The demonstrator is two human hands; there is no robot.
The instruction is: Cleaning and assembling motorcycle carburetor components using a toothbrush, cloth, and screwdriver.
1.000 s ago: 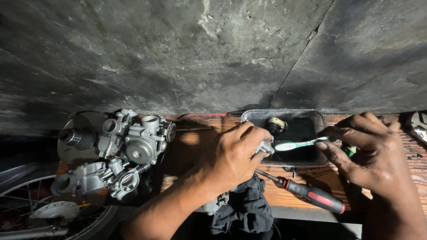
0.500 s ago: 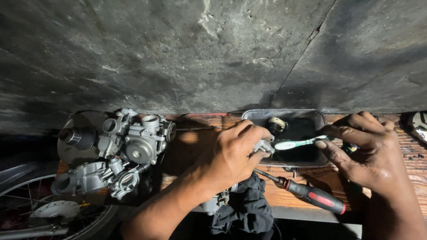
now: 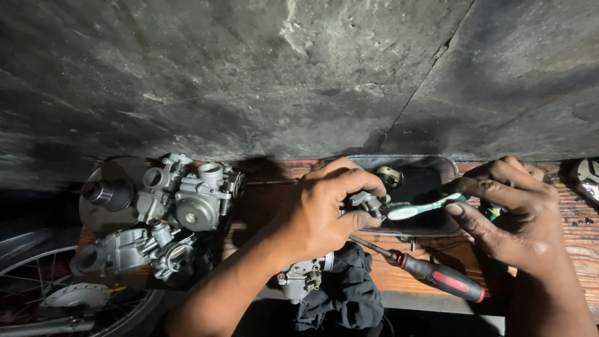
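My left hand [image 3: 324,212] grips a small grey metal part [image 3: 367,202] between thumb and fingers, over the edge of a dark metal tray [image 3: 450,163]. A white and green toothbrush [image 3: 419,208] sits in my right hand [image 3: 515,206], its bristle end touching the metal part. In the tray lies a small round brass-coloured piece [image 3: 390,176]. Both hands hover just above a wooden bench [image 3: 580,240].
A red and black screwdriver [image 3: 430,271] lies on the bench under my hands. A dark rag [image 3: 346,293] and a carburetor body [image 3: 302,278] sit at the front edge. Several grey carburetors [image 3: 178,206] stand left. A spoked wheel [image 3: 56,293] shows bottom left. A rough concrete wall [image 3: 281,75] rises behind.
Both hands stay in nearly the same spot; the toothbrush head has shifted slightly against the metal part.
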